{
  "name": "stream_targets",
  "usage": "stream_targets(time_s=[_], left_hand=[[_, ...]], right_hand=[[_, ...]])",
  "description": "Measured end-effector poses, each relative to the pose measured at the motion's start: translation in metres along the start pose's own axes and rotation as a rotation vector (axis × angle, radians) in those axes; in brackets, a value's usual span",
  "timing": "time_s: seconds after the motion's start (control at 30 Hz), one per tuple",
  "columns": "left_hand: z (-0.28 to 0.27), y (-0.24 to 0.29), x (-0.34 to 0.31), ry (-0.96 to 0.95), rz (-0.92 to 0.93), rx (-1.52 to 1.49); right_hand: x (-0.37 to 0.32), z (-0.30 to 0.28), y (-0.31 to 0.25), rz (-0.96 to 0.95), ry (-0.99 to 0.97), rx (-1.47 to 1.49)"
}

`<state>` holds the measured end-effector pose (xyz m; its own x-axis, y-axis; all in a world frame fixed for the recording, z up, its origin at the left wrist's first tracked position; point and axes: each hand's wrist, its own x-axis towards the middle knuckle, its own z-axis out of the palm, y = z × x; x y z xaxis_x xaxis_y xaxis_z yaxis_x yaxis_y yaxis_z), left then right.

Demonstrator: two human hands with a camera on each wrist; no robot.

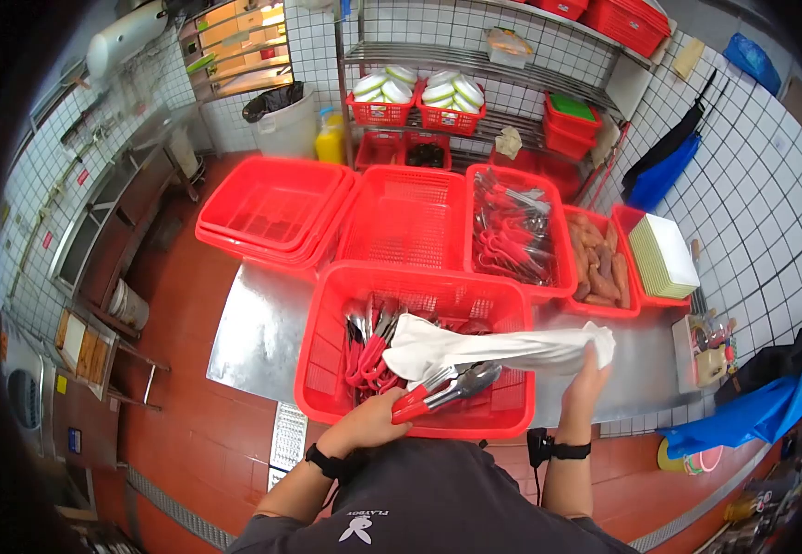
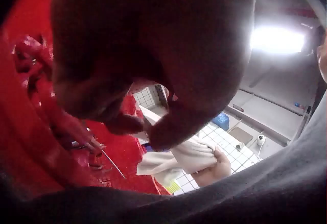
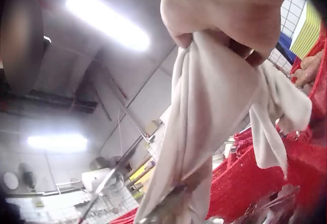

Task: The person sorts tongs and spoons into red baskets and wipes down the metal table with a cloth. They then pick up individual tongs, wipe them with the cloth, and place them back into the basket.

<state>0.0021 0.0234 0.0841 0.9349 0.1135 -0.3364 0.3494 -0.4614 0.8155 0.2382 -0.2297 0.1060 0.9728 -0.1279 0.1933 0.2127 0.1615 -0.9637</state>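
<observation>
Over the front of a large red basket (image 1: 507,392), my left hand (image 1: 364,425) grips red-handled metal utensils (image 1: 447,388). One head has fork-like tines and another is rounded like a spoon. My right hand (image 1: 585,386) holds the right end of a white cloth (image 1: 502,346), thumb and fingers closed on the bunched fabric in the right wrist view. The cloth stretches left across the basket, its far end just above the utensil heads. More red-handled utensils (image 1: 359,355) lie inside at the left. Dark shadow covers most of the left hand (image 2: 153,55) in its wrist view.
Behind the basket stand stacked red baskets (image 1: 267,198), another red basket (image 1: 350,235) and one full of red-handled utensils (image 1: 512,240). To the right are a basket of brown items (image 1: 595,263) and a stack of pale square items (image 1: 664,254). A metal table (image 1: 258,332) lies beneath.
</observation>
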Motion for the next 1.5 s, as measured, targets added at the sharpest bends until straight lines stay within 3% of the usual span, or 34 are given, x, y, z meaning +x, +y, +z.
stream_targets(time_s=[0.03, 0.13, 0.2, 0.23, 0.3, 0.33, 0.37, 0.4, 0.43, 0.5, 0.57, 0.6, 0.7, 0.9, 0.97, 1.07, 1.23, 1.3, 1.37, 1.5], left_hand=[[-0.002, 0.004, -0.002, 0.004, -0.006, -0.026], [0.001, 0.006, 0.002, 0.024, -0.020, -0.063], [0.003, 0.009, 0.006, 0.043, -0.018, -0.065], [0.004, 0.014, 0.006, 0.024, 0.000, -0.113], [0.011, 0.015, 0.009, 0.017, 0.023, -0.162], [0.017, 0.009, 0.012, 0.050, 0.129, -0.196], [0.022, 0.003, 0.016, 0.084, 0.233, -0.230], [0.023, 0.001, 0.018, 0.054, 0.213, -0.200], [0.025, 0.000, 0.019, 0.061, 0.215, -0.203], [0.027, 0.000, 0.021, 0.039, 0.215, -0.192], [0.021, 0.012, 0.017, 0.004, 0.181, -0.166], [0.019, 0.016, 0.016, -0.033, 0.142, -0.136], [0.023, 0.013, 0.016, 0.008, 0.164, -0.115], [0.030, 0.024, 0.022, -0.040, 0.046, -0.068], [0.029, 0.030, 0.021, 0.033, 0.081, -0.021], [0.035, 0.014, 0.028, 0.030, 0.099, 0.047], [0.020, 0.031, 0.020, -0.004, 0.057, 0.091], [0.012, 0.039, 0.014, -0.017, 0.051, 0.098], [0.004, 0.043, 0.011, -0.033, -0.067, 0.100], [0.006, 0.032, 0.012, -0.037, 0.011, 0.107]], right_hand=[[-0.002, 0.000, 0.004, 0.000, 0.007, 0.004], [-0.012, -0.005, 0.041, 0.109, -0.347, 0.054], [-0.033, -0.006, 0.049, 0.109, -0.635, -0.125], [-0.049, 0.012, 0.012, 0.034, -0.746, -0.195], [-0.049, 0.010, 0.021, -0.171, -0.893, -0.271], [-0.049, 0.015, 0.017, -0.182, -0.899, -0.267], [-0.051, 0.021, 0.010, 0.114, -0.947, 0.179], [-0.054, 0.024, 0.003, 0.418, -0.955, 0.623], [-0.055, 0.026, -0.004, 0.417, -0.961, 0.621], [-0.056, 0.026, -0.014, 0.640, -0.944, 0.785], [-0.056, 0.016, 0.016, 0.716, -0.857, 0.479], [-0.059, 0.019, 0.015, 0.626, -0.926, 0.302], [-0.069, 0.023, 0.017, 0.498, -1.070, 0.365], [-0.084, 0.031, 0.014, 0.607, -1.063, 0.491], [-0.086, 0.036, 0.011, 0.543, -0.985, 0.495], [-0.087, 0.047, 0.007, 0.492, -0.720, 0.208], [-0.083, 0.053, -0.008, 0.488, -0.606, 0.247], [-0.078, 0.049, -0.011, 0.486, -0.482, 0.419], [-0.075, 0.047, -0.009, 0.461, -0.506, 0.408], [-0.078, 0.041, -0.004, 0.461, -0.555, 0.359]])
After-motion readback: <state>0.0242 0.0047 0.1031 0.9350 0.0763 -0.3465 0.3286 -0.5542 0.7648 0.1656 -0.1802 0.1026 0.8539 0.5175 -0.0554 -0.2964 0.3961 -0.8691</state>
